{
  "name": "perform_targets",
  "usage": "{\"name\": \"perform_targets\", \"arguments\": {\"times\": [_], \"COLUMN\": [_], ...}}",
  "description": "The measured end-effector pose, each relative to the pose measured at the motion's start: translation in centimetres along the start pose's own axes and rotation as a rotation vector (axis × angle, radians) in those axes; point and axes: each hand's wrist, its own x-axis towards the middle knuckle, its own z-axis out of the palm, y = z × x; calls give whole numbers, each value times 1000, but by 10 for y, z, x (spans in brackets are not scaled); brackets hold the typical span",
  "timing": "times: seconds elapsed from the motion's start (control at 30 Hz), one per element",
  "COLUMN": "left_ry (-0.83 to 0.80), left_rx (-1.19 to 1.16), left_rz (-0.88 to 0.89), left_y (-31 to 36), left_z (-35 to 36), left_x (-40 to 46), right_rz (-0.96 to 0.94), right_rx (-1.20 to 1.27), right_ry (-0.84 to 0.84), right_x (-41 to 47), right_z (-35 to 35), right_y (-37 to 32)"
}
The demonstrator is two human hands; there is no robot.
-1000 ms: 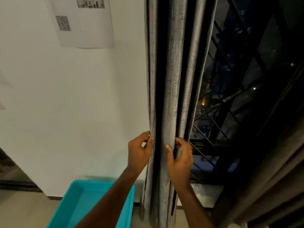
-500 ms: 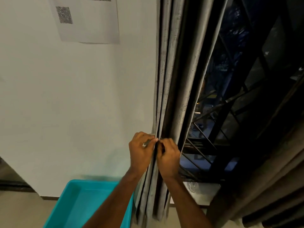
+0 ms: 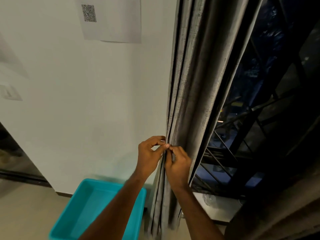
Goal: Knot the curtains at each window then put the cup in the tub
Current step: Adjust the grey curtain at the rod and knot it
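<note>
Curtain [image 3: 195, 94], grey woven pleats, pinched by both hands.

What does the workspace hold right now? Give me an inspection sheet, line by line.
Surface: beige floor; pale window sill at lower right.
Job's things: grey curtain hangs in bunched folds, no knot seen; turquoise tub on the floor below it, nothing seen inside; a clear glass item on the sill, possibly the cup.
Clutter: nothing seen.
Hands: left hand and right hand both pinch the curtain's folds, close together.
Cables: nothing seen.
Surroundings: white wall with a QR-code sheet; dark window grille, night outside.
</note>
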Motion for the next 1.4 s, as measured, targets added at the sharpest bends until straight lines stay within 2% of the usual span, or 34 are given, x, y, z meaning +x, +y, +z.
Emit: {"name": "perform_targets", "arguments": {"times": [0.13, 0.3, 0.43, 0.5, 0.67, 0.87, 1.0, 1.13, 1.3, 1.4], "left_ry": [37, 140, 153, 138, 166, 145, 136, 134, 129, 105], "left_rx": [46, 125, 195, 221, 248, 259, 257, 254, 239, 228], "left_rz": [42, 59, 108, 140, 150, 94, 90, 126, 175, 170], "left_y": [7, 11, 10, 8, 1, -5, -6, -6, -5, -5], "left_z": [2, 11, 14, 13, 10, 19, 26, 28, 29, 31], "left_x": [-7, -8, -7, -4, 1, 2, 1, 2, 3, 2], "right_rz": [-29, -50, -52, -66, 83, 222, 290, 132, 56, 24], "right_rx": [-11, 29, 50, 9, -30, -108, -18, -160, -256, -202], "right_ry": [15, -166, -216, -162, 185, 348, 286, 218, 107, 84], "right_x": [1, -8, -8, -7, 1, 28, 33, 23, 12, 7], "right_z": [-1, 3, -2, -12, -42, -56, -54, -45, -36, -24], "right_y": [-2, 4, 6, 9, 26, 46, 47, 47, 42, 27]}}
